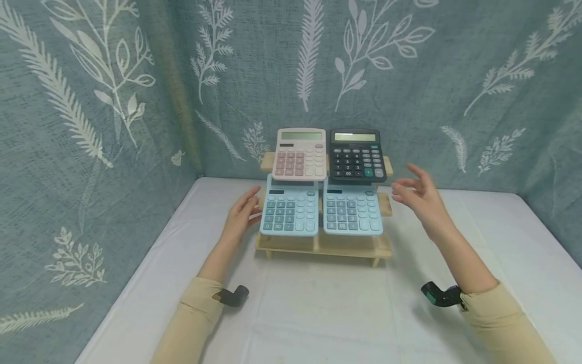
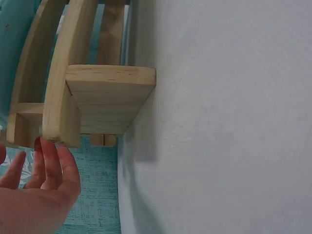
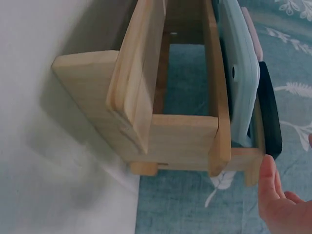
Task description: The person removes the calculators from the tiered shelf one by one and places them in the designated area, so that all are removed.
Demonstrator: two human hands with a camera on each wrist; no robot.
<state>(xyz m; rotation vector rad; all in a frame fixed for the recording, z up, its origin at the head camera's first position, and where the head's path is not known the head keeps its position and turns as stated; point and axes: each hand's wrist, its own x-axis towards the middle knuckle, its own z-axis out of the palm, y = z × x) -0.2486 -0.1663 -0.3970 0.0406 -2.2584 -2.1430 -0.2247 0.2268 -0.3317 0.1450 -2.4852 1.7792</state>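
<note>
A tiered wooden stand [image 1: 345,246] holds a white calculator with pink keys [image 1: 301,154] and a black calculator [image 1: 356,154] on its upper tier. Below them lean two light blue calculators, a left one [image 1: 291,208] and a right one [image 1: 352,209]. My left hand [image 1: 238,215] is beside the stand's left side with fingers loosely bent; in the left wrist view its fingertips [image 2: 45,145] are right at the end of a wooden rail [image 2: 63,112]. My right hand [image 1: 420,199] hovers by the right side, fingers spread and lightly bent, one fingertip close to the black calculator in the right wrist view.
The stand rests on a white-covered table [image 1: 318,308]. Blue-green curtains [image 1: 273,65] with white leaf prints rise behind and at both sides. Each wrist wears a dark camera mount, one on the left [image 1: 234,296] and one on the right [image 1: 441,294].
</note>
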